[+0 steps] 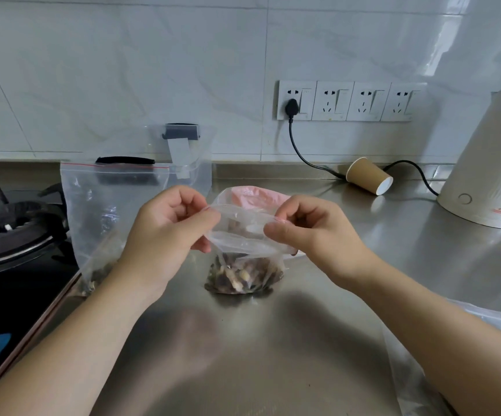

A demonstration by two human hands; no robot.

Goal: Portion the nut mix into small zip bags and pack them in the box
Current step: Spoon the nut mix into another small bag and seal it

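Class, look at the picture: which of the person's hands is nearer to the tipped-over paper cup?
Right. The right hand is in front of the paper cup, slightly left; the left hand is farther left, across the small zip bag.

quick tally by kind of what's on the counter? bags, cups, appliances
Zip bags with nut mix: 2, the small bag pinched by the left hand and right hand, and the large bag
Paper cups: 1, paper cup on its side
Kettles: 1, kettle
Total: 4
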